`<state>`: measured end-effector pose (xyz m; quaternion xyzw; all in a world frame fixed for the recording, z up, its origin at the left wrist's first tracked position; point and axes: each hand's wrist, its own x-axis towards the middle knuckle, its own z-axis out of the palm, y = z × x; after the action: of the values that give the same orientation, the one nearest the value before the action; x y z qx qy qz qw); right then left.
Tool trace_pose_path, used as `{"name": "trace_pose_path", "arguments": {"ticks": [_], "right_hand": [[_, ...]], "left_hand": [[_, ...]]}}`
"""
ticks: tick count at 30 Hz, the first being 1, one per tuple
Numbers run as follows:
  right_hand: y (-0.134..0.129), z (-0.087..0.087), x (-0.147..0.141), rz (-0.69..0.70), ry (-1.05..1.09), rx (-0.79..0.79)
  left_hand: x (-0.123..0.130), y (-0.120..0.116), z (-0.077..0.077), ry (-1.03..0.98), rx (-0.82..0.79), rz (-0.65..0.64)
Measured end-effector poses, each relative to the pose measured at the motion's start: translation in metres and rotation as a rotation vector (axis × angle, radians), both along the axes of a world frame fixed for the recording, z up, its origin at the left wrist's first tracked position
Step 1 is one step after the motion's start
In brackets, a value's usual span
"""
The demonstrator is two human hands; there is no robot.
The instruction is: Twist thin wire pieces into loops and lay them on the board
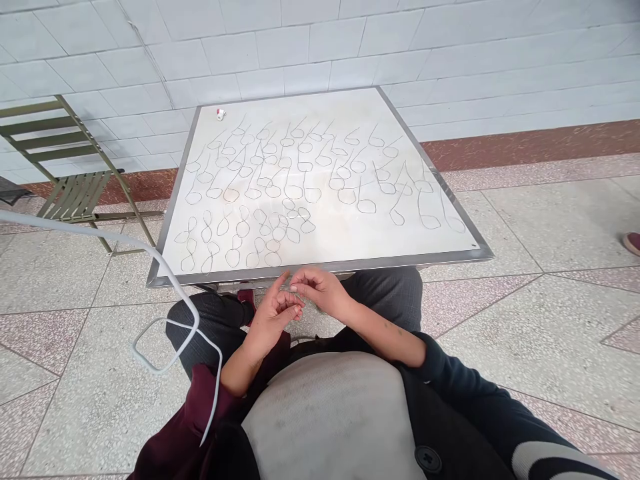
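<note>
Just off the near edge of a white table (345, 233), my two hands meet above my lap. My left hand (275, 310) is closed, thumb bent toward the fingers on a thin wire (295, 293), with the index finger pointing up. Beside it, my right hand (320, 288) pinches at the same wire with thumb and fingertips. Most of the wire is hidden by the fingers. On the table lie several thin wire loops with straight tails (367, 207), and several double-looped wires (233, 257) at the near left.
A small red-and-white object (221, 115) sits at the table's far left corner. A green slatted chair (85, 193) stands at the left. A pale cable (193, 313) hangs across the left side. Part of a person's shoe (632, 243) shows at the right edge.
</note>
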<state>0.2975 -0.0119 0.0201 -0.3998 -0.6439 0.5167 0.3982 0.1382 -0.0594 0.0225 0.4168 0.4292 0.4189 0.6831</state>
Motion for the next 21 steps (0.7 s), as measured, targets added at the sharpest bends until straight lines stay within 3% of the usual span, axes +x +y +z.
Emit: {"name": "trace_pose_path", "arguments": {"ticks": [6, 9, 14, 17, 21], "right_hand": [[0.000, 0.002, 0.003, 0.006, -0.011, -0.005], [0.000, 0.005, 0.006, 0.071, -0.076, 0.195], [0.002, 0.022, 0.006, 0.363, -0.304, 0.630], [0.009, 0.031, 0.006, 0.473, -0.426, 0.754], [0.022, 0.040, 0.008, 0.537, -0.429, 0.803]], "left_hand": [[-0.002, 0.000, -0.002, 0.042, 0.057, 0.025], [-0.002, 0.001, -0.004, 0.053, 0.079, 0.028], [0.000, 0.001, -0.007, 0.039, 0.091, 0.049], [0.000, 0.000, -0.008, 0.053, 0.059, 0.062], [-0.002, 0.000, -0.005, 0.147, 0.031, 0.018]]}}
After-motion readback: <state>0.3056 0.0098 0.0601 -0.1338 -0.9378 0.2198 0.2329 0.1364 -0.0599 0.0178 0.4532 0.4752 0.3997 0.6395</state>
